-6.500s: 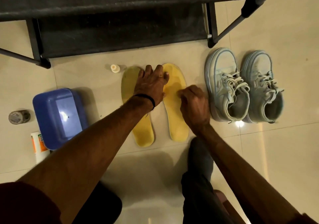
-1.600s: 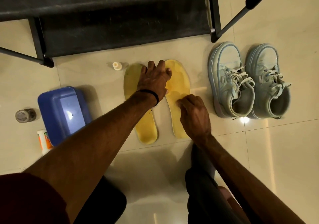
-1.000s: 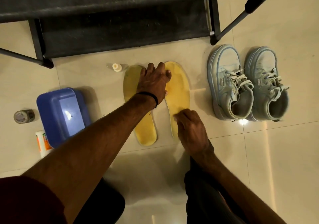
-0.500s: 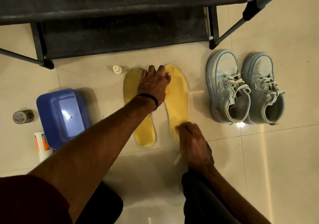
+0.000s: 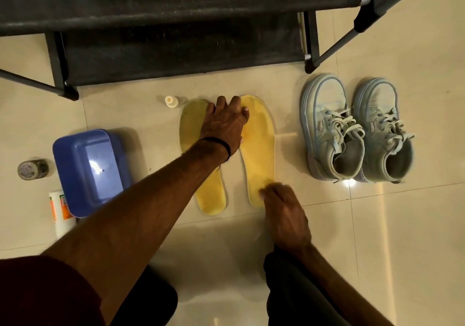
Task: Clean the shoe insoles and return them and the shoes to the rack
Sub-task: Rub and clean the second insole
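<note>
Beige floor tiles [image 5: 415, 237] carry two yellow insoles [image 5: 259, 149] side by side at frame centre. Left hand [image 5: 225, 127] presses flat across both toes; right hand [image 5: 284, 215], blurred with fingers curled, meets the right heel. Pale shoes [image 5: 329, 127] stand right, black rack [image 5: 176, 21] above.

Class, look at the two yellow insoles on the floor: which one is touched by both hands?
The insole nearer the shoes: the left hand rests across both toe ends, the right hand only on this heel.

R hand [image 5: 284, 215] slid from mid right insole [image 5: 259, 149] back to its near heel end. It looked blurred there.
</note>
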